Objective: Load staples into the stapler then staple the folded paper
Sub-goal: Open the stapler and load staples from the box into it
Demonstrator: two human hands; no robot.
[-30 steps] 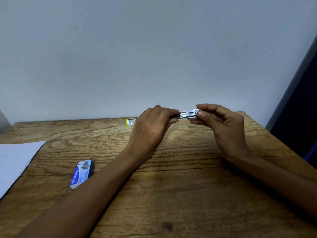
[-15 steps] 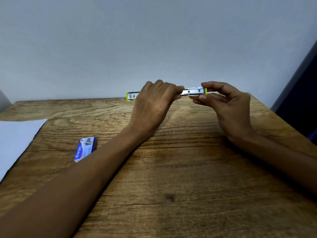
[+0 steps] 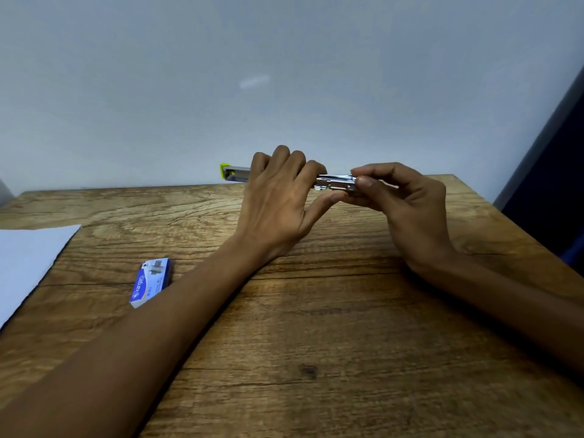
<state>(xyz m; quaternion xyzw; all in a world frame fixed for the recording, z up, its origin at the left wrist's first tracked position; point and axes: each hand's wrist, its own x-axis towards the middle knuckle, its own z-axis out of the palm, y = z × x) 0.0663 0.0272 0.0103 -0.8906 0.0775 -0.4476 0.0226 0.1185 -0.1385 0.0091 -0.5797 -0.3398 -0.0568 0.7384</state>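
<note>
Stapler (image 3: 335,182) held lengthwise in the air above the far edge of the counter (image 3: 347,311), between my two hands. My left hand (image 3: 281,200) wraps over its middle, fingers curled across the top, thumb underneath. My right hand (image 3: 407,203) pinches the metal end between thumb and fingertips. A yellow-tipped metal part sticks out past my left hand, on the left. Whether staples are inside, I cannot tell. Staple box (image 3: 151,281), blue and white, lies flat on the counter near my left forearm. White paper (image 3: 28,263) sits at the counter's left edge, well apart from the stapler. Pale wall (image 3: 284,74) behind.
</note>
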